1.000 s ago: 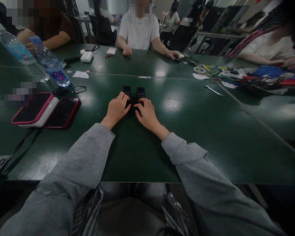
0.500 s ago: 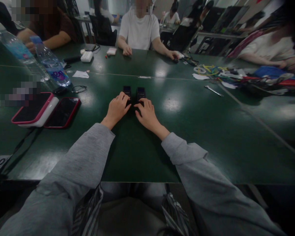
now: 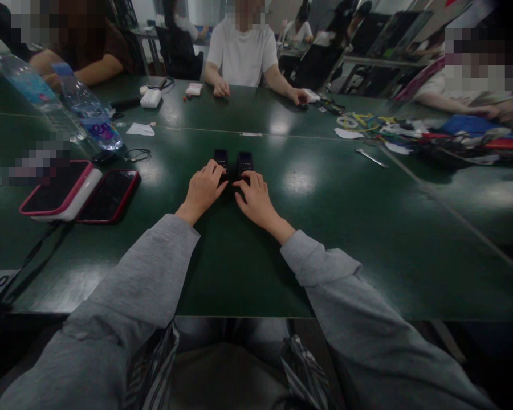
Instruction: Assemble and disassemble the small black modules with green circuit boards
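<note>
Two small black devices with dark screens lie side by side on the green table, a narrow gap between them. Around the near end of the left black device my left hand is curled, its thumb along the inner side. My right hand grips the near end of the right black device in the same way, fingers bent. The hands cover the lower part of both devices, so only their far ends show. Both thumbs point toward the gap.
To the left lie a red-edged phone, another pink-edged phone on a white object, and two water bottles. At the right are a wrench-like metal tool and a heap of cables. Several people sit around the table.
My hands and both black devices have stayed in place. Across the table, the seated person's hand has shifted slightly over a small dark object.
</note>
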Tool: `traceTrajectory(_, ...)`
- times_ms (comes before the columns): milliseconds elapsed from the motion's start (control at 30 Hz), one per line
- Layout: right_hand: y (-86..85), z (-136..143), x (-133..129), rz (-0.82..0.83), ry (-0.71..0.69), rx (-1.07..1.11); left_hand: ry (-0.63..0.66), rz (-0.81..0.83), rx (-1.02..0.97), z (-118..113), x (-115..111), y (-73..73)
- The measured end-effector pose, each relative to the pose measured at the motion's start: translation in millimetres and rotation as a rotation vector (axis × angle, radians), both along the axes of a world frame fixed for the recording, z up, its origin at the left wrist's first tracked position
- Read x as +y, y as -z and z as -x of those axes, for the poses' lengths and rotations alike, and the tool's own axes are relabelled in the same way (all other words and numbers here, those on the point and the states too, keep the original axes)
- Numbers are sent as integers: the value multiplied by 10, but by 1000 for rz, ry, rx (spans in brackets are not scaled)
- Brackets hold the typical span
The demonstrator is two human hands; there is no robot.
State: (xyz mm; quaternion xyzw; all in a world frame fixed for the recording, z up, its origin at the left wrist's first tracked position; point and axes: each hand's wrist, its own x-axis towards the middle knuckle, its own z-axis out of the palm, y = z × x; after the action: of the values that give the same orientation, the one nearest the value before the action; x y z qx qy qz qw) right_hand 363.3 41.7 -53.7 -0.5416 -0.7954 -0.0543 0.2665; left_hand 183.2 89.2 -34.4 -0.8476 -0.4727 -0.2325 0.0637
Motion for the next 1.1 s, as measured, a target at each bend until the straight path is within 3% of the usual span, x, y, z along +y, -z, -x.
traceTrajectory(1100,-13,1,-10,19,-6,-7,2,36,-36,-3,-7,-8)
